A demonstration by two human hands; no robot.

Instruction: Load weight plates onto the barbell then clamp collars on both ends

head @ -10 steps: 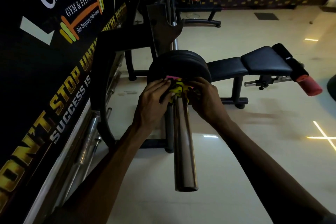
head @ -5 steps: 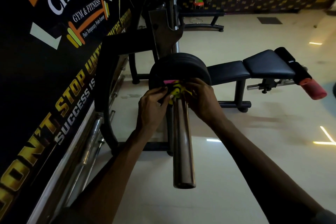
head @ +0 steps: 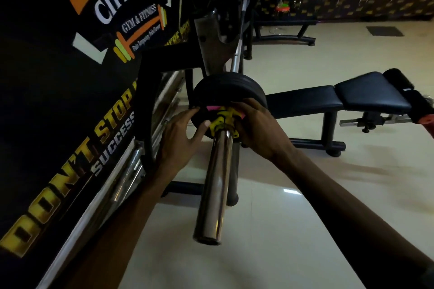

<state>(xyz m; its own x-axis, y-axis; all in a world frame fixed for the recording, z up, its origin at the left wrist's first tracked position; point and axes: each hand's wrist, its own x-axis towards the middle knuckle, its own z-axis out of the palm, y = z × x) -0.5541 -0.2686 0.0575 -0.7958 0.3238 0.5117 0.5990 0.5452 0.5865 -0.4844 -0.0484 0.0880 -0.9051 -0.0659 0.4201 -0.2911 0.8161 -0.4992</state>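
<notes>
The chrome barbell sleeve (head: pixel 215 185) points toward me from the rack. Black weight plates (head: pixel 229 85) sit on it, pushed up against the rack side. A yellow and pink collar (head: pixel 223 121) is on the sleeve, tight against the outer plate. My right hand (head: pixel 257 126) wraps the collar's right side. My left hand (head: pixel 182 138) rests at its left with fingers spread, the thumb touching the collar and the fingertips on the plate face. The collar's far side is hidden by my hands.
A black wall banner with gym lettering (head: pixel 70 77) runs along the left, with spare chrome bars (head: pixel 131 171) leaning below it. A black padded bench (head: pixel 340 96) stands to the right on the pale tiled floor. The rack upright (head: pixel 211 37) rises behind the plates.
My left hand has loosened from the collar and its fingers have spread. The right hand stays on the collar. The camera has shifted slightly.
</notes>
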